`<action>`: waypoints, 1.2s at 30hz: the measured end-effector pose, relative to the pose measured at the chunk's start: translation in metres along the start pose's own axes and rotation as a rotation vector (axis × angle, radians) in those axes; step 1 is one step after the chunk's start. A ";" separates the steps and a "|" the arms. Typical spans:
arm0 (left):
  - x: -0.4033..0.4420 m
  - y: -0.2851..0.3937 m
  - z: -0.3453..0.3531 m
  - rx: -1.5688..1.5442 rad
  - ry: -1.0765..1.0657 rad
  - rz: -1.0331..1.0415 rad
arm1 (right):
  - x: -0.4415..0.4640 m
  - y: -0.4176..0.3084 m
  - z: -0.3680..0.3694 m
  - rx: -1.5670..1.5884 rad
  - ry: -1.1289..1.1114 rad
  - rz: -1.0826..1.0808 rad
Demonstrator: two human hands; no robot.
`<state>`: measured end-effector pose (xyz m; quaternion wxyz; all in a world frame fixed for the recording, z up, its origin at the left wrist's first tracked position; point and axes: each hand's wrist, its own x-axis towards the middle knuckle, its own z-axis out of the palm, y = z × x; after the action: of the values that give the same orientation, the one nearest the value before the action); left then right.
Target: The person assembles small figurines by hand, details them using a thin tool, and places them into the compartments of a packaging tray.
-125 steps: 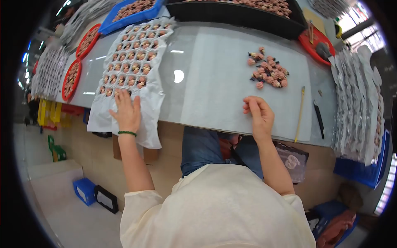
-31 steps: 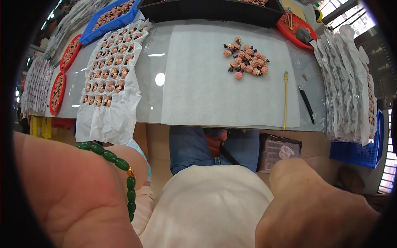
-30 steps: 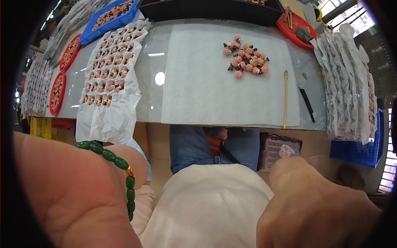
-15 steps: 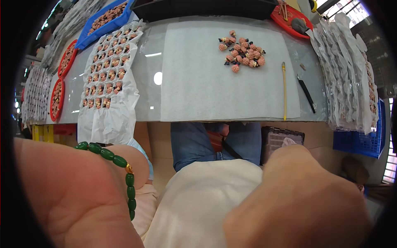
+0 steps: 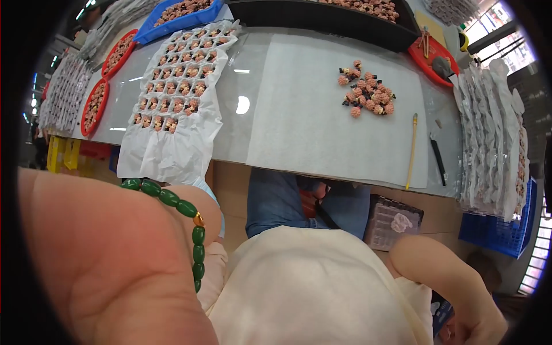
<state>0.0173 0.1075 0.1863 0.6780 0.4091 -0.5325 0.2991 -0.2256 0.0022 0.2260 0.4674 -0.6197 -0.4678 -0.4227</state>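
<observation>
My left hand (image 5: pixel 109 259) fills the lower left, close to the camera, with a green bead bracelet (image 5: pixel 169 198) at the wrist; its fingers are out of frame. Low at the right edge, my right hand (image 5: pixel 480 328) hangs beside my body, its fingers too hidden to read. A white tray (image 5: pixel 167 150) holds rows of small pink and dark figurines at the left of the table. More figurines (image 5: pixel 371 96) lie in a loose pile on a white sheet (image 5: pixel 305 126). Neither hand touches them.
A yellow stick (image 5: pixel 412 152) and a black tool (image 5: pixel 438 160) lie right of the pile. Stacked filled trays (image 5: pixel 489 138) stand at the right. Along the back are a black bin (image 5: pixel 322 20), a blue tray (image 5: pixel 148 32) and red trays (image 5: pixel 104 98) (image 5: pixel 440 75).
My right hand has moved from in front of my body to the lower right. My left hand remains close to the camera. The view has shifted, showing more of the black bin.
</observation>
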 end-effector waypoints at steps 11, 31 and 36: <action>-0.052 -0.026 0.054 -0.249 -0.269 -0.171 | -0.177 0.117 -0.061 -1.100 0.654 1.157; -0.164 -0.063 0.090 -0.621 -0.732 -1.153 | -0.188 0.122 -0.022 -0.106 1.134 1.429; -0.176 -0.069 0.085 -0.711 -0.482 -1.544 | -0.206 0.130 -0.008 -0.245 1.262 1.269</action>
<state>-0.0102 0.0046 0.0079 0.6471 0.4714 -0.2977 -0.5200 -0.1418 -0.0600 0.0062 0.7132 -0.4598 0.3536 -0.3935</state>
